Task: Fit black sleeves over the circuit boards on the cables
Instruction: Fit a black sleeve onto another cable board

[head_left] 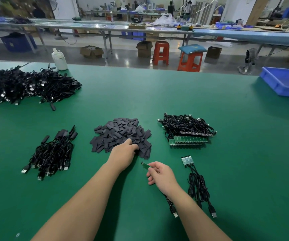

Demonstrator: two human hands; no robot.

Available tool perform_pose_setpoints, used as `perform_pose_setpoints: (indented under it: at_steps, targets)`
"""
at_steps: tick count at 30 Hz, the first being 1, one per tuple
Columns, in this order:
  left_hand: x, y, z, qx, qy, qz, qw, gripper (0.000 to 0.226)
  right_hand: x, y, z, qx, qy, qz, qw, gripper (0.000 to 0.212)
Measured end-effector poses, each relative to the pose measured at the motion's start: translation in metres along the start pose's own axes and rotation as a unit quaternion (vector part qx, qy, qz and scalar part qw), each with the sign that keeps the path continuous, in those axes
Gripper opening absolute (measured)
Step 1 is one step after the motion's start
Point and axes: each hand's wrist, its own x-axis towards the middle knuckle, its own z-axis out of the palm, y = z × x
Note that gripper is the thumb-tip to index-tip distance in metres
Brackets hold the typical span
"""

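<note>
Two bare forearms reach out over the green work mat (210, 119). The left hand (125, 150) lies knuckles-up on the near edge of the heap of flat black sleeves (122, 133), its fingertips buried among them, so whether it pinches a sleeve cannot be told. The right hand (159, 173) hovers just off the mat, near that heap, thumb and forefinger pinching a small green circuit board (145, 165) that points toward the left hand; the board's black cable (170, 204) runs hidden under the wrist and reappears with its USB plug beside the forearm. Just right of this hand lie a few loose cables with bare boards (195, 181). Beyond them sits a stack of coiled cables with a row of green boards (187, 134) along its near side. Left of the sleeve heap lies a bundle of already sleeved cables (53, 153), and a large tangled black cable pile (27, 84) is cut off at the left edge.
</note>
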Motion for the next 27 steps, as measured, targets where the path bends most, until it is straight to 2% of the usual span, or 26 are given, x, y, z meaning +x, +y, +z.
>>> perform_pose_setpoints:
  at_steps: [4,8,11,13,15,18,23,27]
  targets:
    - [-0.004,0.004,-0.002,-0.056,0.055,0.006,0.997,0.016,-0.001,-0.001,0.000,-0.006,0.004,0.001,1.000,0.016]
    - [-0.015,0.019,-0.012,-0.242,0.140,-0.026,0.960,0.004,-0.001,-0.004,-0.001,0.007,-0.003,0.010,1.000,0.015]
    - [-0.036,0.027,-0.015,-0.349,0.103,-0.059,0.930,0.010,-0.003,-0.007,-0.003,0.014,-0.009,0.014,1.000,0.016]
    - [-0.052,0.024,-0.012,-0.315,0.071,-0.053,0.945,0.008,-0.004,-0.009,-0.003,0.016,-0.013,0.014,1.000,0.020]
    - [-0.067,0.015,-0.005,-0.227,0.070,-0.021,0.971,0.007,-0.006,-0.010,-0.004,0.027,-0.017,0.017,0.999,0.027]
    - [-0.084,0.000,0.004,-0.139,0.032,0.021,0.990,0.019,-0.010,-0.013,-0.008,0.037,-0.024,0.019,0.999,0.024]
    - [-0.091,-0.011,0.008,-0.136,0.010,0.024,0.990,0.032,-0.013,-0.016,-0.012,0.060,-0.037,0.027,0.997,0.018]
    - [-0.089,-0.013,0.004,-0.105,0.001,0.018,0.994,0.034,-0.013,-0.014,-0.011,0.073,-0.048,0.029,0.996,0.024]
